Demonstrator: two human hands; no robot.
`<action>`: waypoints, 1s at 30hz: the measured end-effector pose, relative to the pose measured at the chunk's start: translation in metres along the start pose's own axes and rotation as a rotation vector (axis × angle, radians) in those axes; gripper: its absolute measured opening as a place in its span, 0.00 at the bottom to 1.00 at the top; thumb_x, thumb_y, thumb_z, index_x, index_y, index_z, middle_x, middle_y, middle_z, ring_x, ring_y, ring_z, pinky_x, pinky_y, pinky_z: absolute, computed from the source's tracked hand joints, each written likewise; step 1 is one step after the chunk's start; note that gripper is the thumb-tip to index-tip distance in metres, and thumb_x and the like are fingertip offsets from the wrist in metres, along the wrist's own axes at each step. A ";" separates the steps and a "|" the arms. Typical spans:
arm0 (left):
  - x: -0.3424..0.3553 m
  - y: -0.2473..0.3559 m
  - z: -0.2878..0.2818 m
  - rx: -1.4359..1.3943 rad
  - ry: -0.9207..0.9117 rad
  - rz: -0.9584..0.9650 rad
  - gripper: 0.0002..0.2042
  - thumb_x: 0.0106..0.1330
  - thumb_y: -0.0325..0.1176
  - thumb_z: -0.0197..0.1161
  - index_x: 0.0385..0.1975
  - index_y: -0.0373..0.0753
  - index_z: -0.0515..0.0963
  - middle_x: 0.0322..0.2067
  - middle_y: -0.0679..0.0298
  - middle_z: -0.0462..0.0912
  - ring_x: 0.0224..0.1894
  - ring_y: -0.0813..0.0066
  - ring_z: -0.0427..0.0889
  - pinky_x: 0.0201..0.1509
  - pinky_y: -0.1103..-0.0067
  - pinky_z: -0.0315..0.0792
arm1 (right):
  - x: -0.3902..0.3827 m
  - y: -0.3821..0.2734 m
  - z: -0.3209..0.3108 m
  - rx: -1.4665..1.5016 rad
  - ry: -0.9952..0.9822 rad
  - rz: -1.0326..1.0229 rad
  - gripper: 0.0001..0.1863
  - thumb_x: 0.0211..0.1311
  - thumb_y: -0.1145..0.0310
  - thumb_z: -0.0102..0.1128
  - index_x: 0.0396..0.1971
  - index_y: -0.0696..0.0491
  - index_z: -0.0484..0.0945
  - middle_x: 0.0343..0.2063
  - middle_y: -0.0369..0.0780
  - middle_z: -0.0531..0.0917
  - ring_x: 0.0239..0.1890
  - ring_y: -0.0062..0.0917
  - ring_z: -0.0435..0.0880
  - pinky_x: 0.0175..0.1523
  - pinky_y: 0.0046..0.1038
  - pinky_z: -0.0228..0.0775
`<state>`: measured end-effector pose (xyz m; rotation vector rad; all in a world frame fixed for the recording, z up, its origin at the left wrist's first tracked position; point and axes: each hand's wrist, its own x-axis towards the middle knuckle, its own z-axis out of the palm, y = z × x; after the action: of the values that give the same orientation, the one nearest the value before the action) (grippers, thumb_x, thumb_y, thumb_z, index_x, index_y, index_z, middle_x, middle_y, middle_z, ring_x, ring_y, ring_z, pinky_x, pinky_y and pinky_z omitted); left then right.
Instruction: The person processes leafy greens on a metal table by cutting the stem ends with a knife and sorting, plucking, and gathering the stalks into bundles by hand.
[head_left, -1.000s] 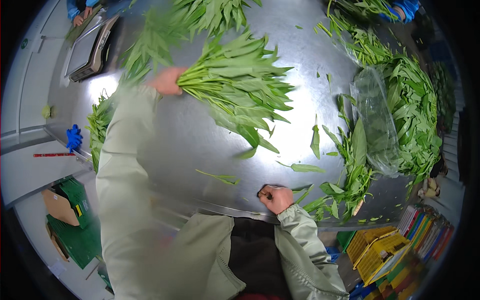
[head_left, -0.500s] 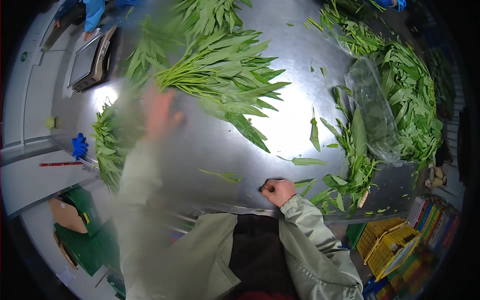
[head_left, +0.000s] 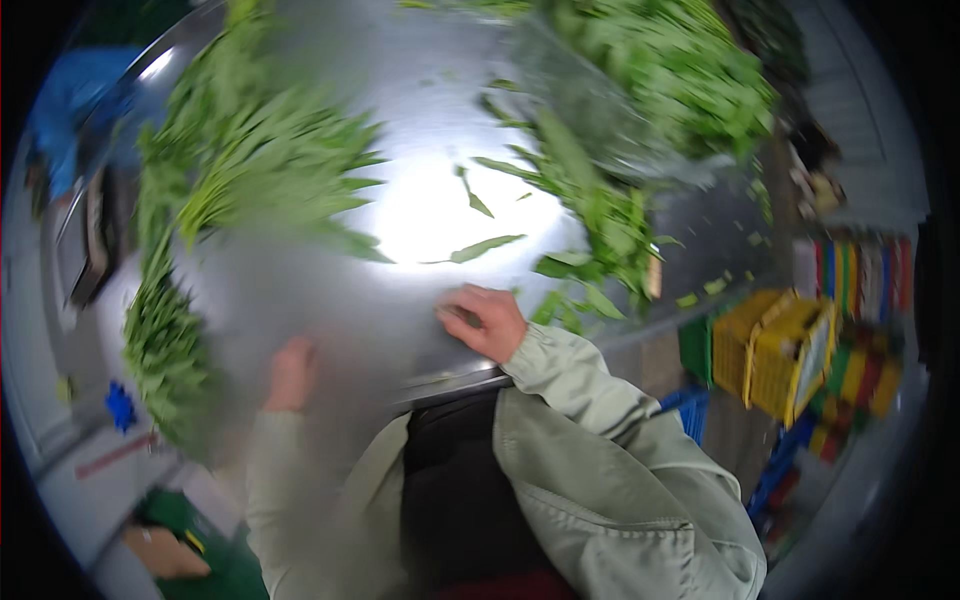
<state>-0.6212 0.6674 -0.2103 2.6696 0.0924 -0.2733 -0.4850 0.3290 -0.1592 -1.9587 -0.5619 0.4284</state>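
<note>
My left hand (head_left: pixel 293 372), smeared by motion, is low over the steel table (head_left: pixel 380 60), below a fanned bunch of long-leaved greens (head_left: pixel 270 170) and apart from it. Its fingers are too blurred to read. My right hand (head_left: pixel 482 322) rests by the near edge with fingers curled; whatever they may hold is hidden. Just above and right of it lie loose leaves and stems (head_left: pixel 600 230). More greens (head_left: pixel 165 370) run along the left side. At upper right a clear plastic bag (head_left: pixel 575 95) lies against a large heap of leaves (head_left: pixel 680 60).
A scale (head_left: pixel 90 240) stands at far left, near a co-worker's blue sleeve (head_left: pixel 60 110). A crumpled blue glove (head_left: pixel 120 405) is at lower left. Yellow crates (head_left: pixel 770 355), stacked coloured items (head_left: pixel 860 275) and green crates (head_left: pixel 200 550) sit off the table.
My left hand has let go of the bunch and drawn back toward me, leaving it on the table. The whole view has swung, shifting the table's contents. My right hand stays curled.
</note>
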 end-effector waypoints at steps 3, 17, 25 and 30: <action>0.016 0.030 0.015 -0.139 -0.025 0.006 0.04 0.54 0.23 0.63 0.27 0.35 0.74 0.25 0.58 0.75 0.27 0.62 0.76 0.32 0.73 0.70 | -0.015 -0.001 -0.042 0.063 0.195 -0.025 0.12 0.55 0.70 0.60 0.41 0.53 0.77 0.33 0.42 0.80 0.28 0.33 0.80 0.36 0.34 0.73; 0.089 0.185 0.101 -0.410 0.592 -0.208 0.05 0.62 0.24 0.58 0.34 0.33 0.70 0.53 0.52 0.69 0.53 0.63 0.70 0.57 0.74 0.63 | -0.147 0.168 -0.227 -0.669 0.359 0.740 0.27 0.49 0.63 0.66 0.50 0.54 0.72 0.40 0.45 0.78 0.40 0.42 0.79 0.43 0.41 0.71; 0.191 0.283 0.169 -0.471 0.663 -0.265 0.27 0.63 0.36 0.59 0.60 0.33 0.62 0.62 0.49 0.61 0.65 0.55 0.59 0.68 0.68 0.55 | -0.189 0.206 -0.246 0.382 0.418 0.610 0.17 0.55 0.70 0.57 0.44 0.62 0.73 0.29 0.37 0.79 0.27 0.21 0.77 0.33 0.24 0.72; 0.251 0.421 0.195 -0.462 0.441 0.010 0.27 0.60 0.31 0.60 0.59 0.34 0.63 0.64 0.47 0.58 0.67 0.53 0.56 0.70 0.66 0.51 | -0.214 0.201 -0.284 1.071 0.582 0.578 0.18 0.49 0.74 0.44 0.43 0.61 0.67 0.32 0.43 0.76 0.25 0.24 0.74 0.32 0.26 0.69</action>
<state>-0.3643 0.2087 -0.2523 2.2217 0.2462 0.3110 -0.4730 -0.0765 -0.2084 -1.0536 0.5547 0.3641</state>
